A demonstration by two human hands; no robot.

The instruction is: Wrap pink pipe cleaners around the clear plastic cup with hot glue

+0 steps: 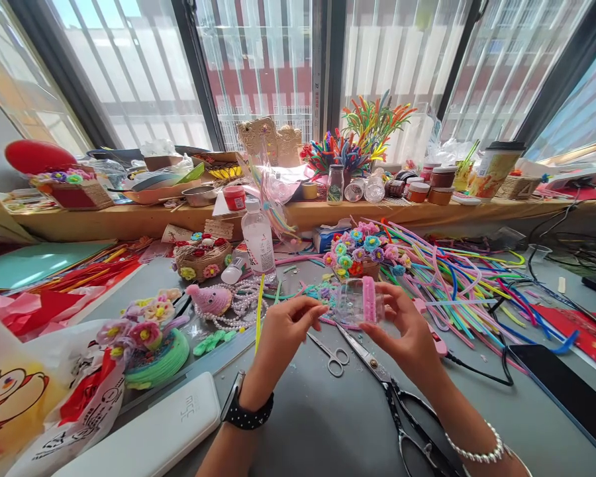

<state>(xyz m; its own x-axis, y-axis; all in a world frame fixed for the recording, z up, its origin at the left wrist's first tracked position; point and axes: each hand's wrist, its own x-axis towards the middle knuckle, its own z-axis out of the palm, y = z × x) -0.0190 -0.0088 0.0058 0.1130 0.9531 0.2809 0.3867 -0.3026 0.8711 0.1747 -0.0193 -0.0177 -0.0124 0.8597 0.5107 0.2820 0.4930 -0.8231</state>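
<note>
My right hand (pixel 402 324) grips a clear plastic cup (pixel 348 301), thumb below and fingers above. Around the cup's right end runs a fuzzy pink strip (pixel 369 299). Just left of the cup is my left hand (pixel 295 318), its thumb and fingertips pinched together; whatever sits between them is too small to make out. Small silver scissors (pixel 336 361) lie on the table below the cup. Large black-handled scissors (pixel 390 381) lie beneath my right hand and forearm. Behind the cup stands a basket of colourful fuzzy flowers (pixel 360 255).
Many coloured pipe cleaners (pixel 457 285) spread across the right side, near a black phone (pixel 566 391). A water bottle (pixel 258 242), pearl strings (pixel 246 301) and a white power bank (pixel 153 430) are on the left. Jars and a paper cup (pixel 496 171) line the ledge.
</note>
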